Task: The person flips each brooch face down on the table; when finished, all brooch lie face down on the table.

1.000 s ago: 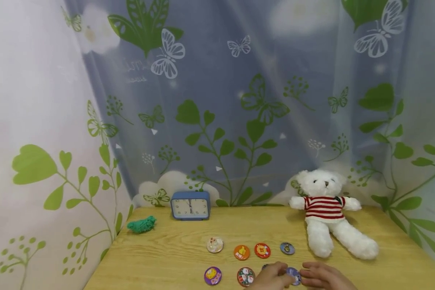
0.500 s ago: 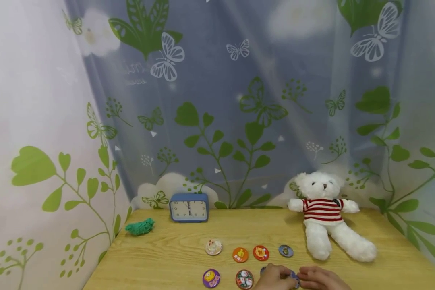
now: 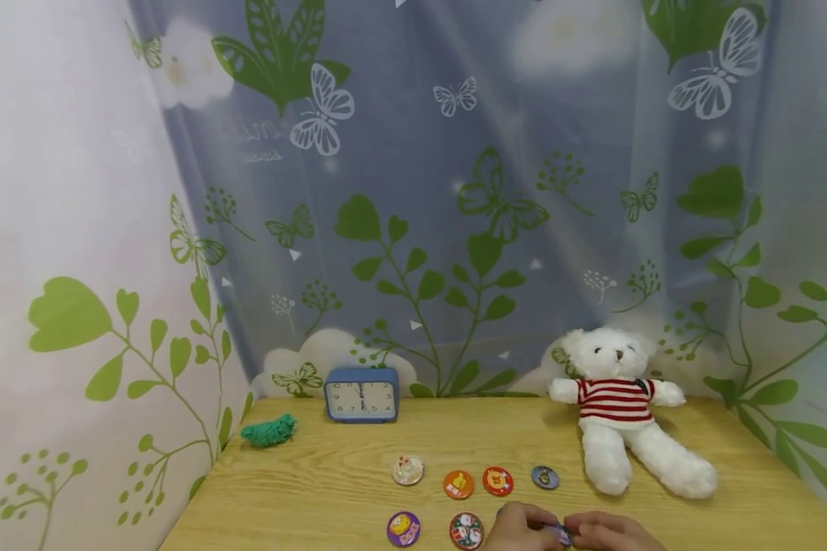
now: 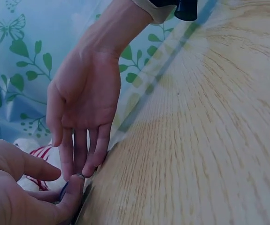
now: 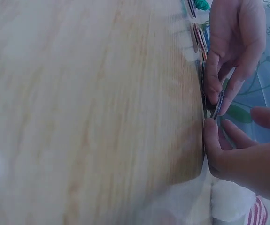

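Observation:
My left hand (image 3: 520, 528) pinches a purple-blue round pin badge (image 3: 563, 533) between thumb and finger, close above the table. In the right wrist view the badge (image 5: 219, 101) is tilted up on its edge. My right hand (image 3: 609, 532) is just to its right, fingertips at or touching the badge's near edge. Its fingers look mostly straight in the left wrist view. Left of my hands lie a badge with white figures (image 3: 466, 530) and a purple one (image 3: 403, 529). Another dark badge is mostly hidden behind my left hand.
A back row holds a white badge (image 3: 408, 470), an orange badge (image 3: 458, 484), a red badge (image 3: 498, 480) and a blue badge (image 3: 545, 477). Behind stand a blue clock (image 3: 361, 396), a green bundle (image 3: 269, 431) and a white teddy bear (image 3: 613, 405). A printed curtain (image 3: 413, 191) surrounds the table.
The purple-blue badge lay flat between my hands earlier; now its edge is lifted in my left fingers. Both hands have shifted only slightly.

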Motion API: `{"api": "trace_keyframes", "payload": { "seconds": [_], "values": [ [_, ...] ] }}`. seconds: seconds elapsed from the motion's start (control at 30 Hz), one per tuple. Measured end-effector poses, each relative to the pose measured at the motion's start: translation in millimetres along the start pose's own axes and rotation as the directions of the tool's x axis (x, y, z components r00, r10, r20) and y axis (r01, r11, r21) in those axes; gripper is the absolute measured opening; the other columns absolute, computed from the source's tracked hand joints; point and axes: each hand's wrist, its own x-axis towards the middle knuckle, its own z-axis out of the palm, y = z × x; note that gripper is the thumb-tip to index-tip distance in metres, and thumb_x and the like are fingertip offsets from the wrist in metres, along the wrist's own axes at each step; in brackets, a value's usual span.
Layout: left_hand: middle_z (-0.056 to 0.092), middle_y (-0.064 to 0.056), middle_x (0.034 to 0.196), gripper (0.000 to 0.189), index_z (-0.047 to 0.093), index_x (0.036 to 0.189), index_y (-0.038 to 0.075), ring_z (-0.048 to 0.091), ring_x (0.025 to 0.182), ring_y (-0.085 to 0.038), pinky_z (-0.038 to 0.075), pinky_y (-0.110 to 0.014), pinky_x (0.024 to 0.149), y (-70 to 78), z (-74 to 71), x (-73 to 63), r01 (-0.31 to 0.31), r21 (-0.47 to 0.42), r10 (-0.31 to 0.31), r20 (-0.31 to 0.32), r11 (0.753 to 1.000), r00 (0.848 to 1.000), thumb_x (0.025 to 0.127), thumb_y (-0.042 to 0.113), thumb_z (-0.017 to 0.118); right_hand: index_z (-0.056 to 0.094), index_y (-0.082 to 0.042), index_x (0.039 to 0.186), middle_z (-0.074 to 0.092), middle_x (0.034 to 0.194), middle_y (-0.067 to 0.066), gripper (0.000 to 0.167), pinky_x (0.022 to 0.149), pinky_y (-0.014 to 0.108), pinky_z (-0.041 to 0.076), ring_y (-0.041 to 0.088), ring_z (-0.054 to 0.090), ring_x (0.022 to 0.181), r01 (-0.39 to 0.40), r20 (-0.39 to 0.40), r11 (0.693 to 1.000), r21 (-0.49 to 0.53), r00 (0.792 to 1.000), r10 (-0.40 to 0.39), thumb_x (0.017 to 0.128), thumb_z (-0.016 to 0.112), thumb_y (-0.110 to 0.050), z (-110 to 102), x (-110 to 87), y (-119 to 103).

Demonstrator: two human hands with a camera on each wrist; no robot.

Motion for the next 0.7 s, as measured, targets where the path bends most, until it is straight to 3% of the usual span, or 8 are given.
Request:
{"api": "trace_keyframes", "payload": {
  "seconds": [0.17,0.3,0.5,0.7],
  "values": [
    [0.071,-0.002,0.083,0.014,0.080,0.093,0.006,0.067,0.080,-0.013,0.058,-0.029,0.075,18.2,-4.6,-18.8,-0.043,-0.066,0.040,-0.047,0.997,0.998,0.082,-0.002,0.076,0.056,0.014,0.137,0.071,0.126,0.012,0.049,0.090,0.037,0.059,0.020,0.067,0.112,0.054,-0.076,0.994,-0.094,0.995,-0.061,0.104,0.059,-0.022,17,-7.0,-15],
    [0.071,0.000,0.084,0.018,0.081,0.092,0.008,0.065,0.080,-0.011,0.056,-0.026,0.074,22.6,-4.5,-19.7,-0.065,-0.085,0.058,-0.079,0.994,0.995,0.080,-0.004,0.078,0.057,0.016,0.135,0.072,0.124,0.016,0.046,0.088,0.035,0.060,0.023,0.069,0.112,0.087,-0.133,0.983,-0.165,0.985,-0.109,0.103,0.064,-0.017,23,-8.6,-23],
    [0.070,0.003,0.082,0.020,0.082,0.091,0.011,0.064,0.078,-0.010,0.055,-0.024,0.071,25.0,-2.2,-20.1,-0.097,-0.076,0.089,-0.108,0.992,0.990,0.078,-0.005,0.082,0.065,0.011,0.130,0.072,0.123,0.017,0.052,0.085,0.029,0.058,0.024,0.070,0.111,0.044,-0.259,0.952,-0.302,0.957,-0.127,0.098,0.074,-0.029,26,-5.5,-27],
    [0.071,-0.002,0.079,0.004,0.080,0.093,0.006,0.069,0.073,-0.012,0.059,-0.027,0.070,26.0,-1.7,-20.2,-0.120,-0.162,0.104,-0.099,0.980,0.990,0.091,0.004,0.077,0.064,0.013,0.128,0.075,0.117,0.015,0.050,0.084,0.031,0.060,0.022,0.072,0.104,0.056,-0.297,0.952,-0.302,0.943,-0.150,0.099,0.072,-0.027,27,-0.5,-27]
  ]
}}
